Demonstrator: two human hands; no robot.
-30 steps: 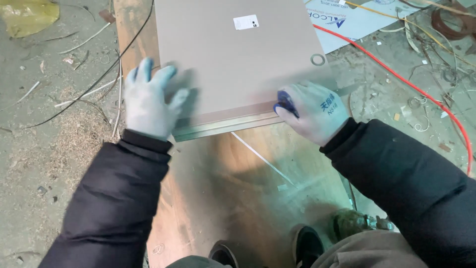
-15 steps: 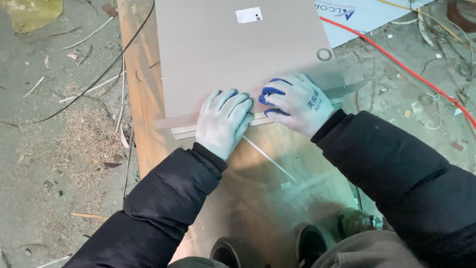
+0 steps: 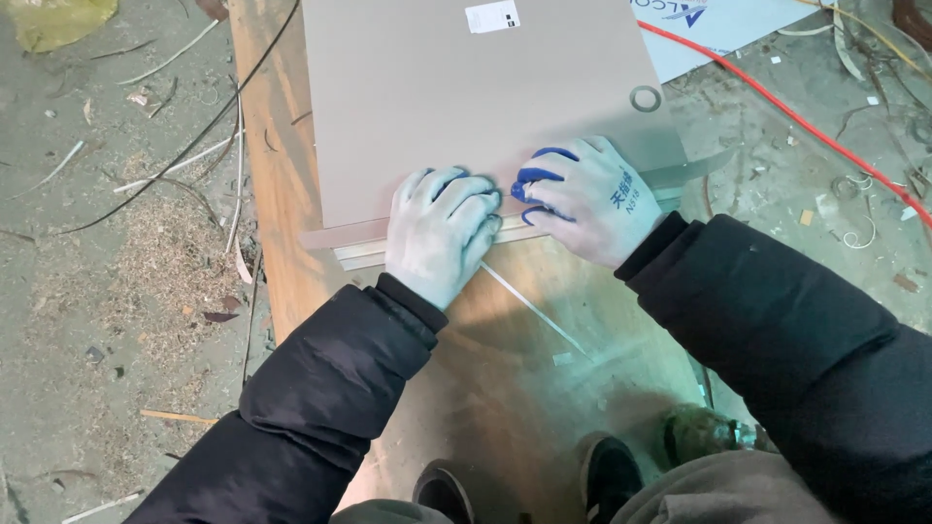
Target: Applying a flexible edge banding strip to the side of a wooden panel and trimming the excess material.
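Panel (image 3: pixel 466 107) on plywood board (image 3: pixel 505 388), both hands at its near edge

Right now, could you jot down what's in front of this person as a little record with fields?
left hand: gloved left hand, flat on the near edge of the panel
right hand: gloved right hand, pressing the same edge, beside the left
panel: grey-beige panel, white label, small ring hole near right edge
support: wooden board under the panel
floor: red cable, sawdust
grip: neither hand closed around anything
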